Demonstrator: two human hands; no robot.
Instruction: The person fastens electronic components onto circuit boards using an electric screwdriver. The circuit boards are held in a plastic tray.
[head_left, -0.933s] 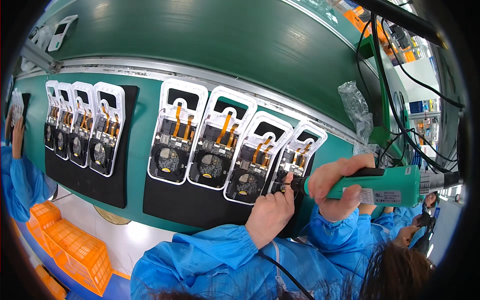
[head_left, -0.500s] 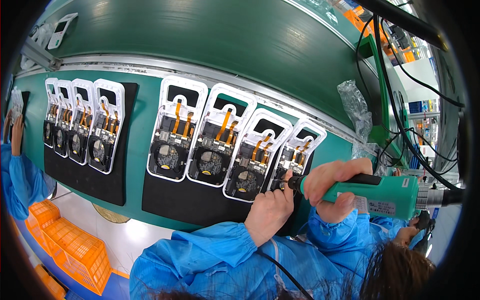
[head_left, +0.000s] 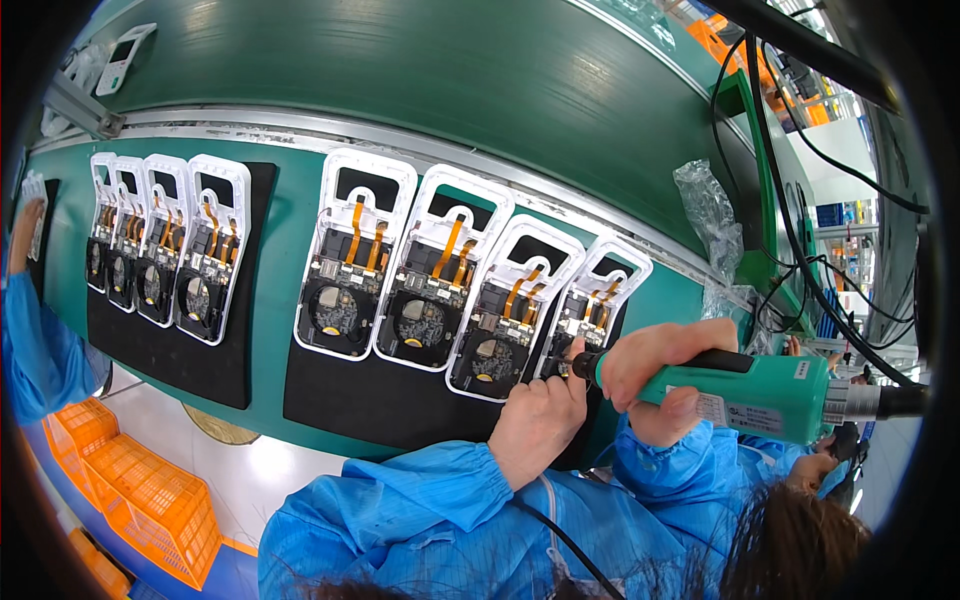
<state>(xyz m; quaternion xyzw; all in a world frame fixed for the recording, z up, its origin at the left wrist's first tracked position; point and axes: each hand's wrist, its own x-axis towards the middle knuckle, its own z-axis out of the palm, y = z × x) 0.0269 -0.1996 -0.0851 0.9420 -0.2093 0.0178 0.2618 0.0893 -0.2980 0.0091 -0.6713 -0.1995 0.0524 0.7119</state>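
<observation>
A smooth teal-green bench (head_left: 278,270) crosses the view, carrying a flat black rectangular mat (head_left: 340,397) toward six o'clock. Three white-rimmed oblong housings (head_left: 432,280) with dark circuit-filled bodies stand side by side, partly over the mat. A thick green-and-black cylindrical power screwdriver (head_left: 785,395) sits at four o'clock, its nose pointing to nine. Beneath that nose, at three o'clock, lies a matching fourth housing (head_left: 588,318), last in the row. The right hand (head_left: 657,368) is clamped around the screwdriver. The left hand (head_left: 540,422), at five o'clock, is half curled, index finger extended beside the nose; whether it pinches anything, I cannot tell. Thin orange ribbon cables (head_left: 609,291) cross the fourth housing.
</observation>
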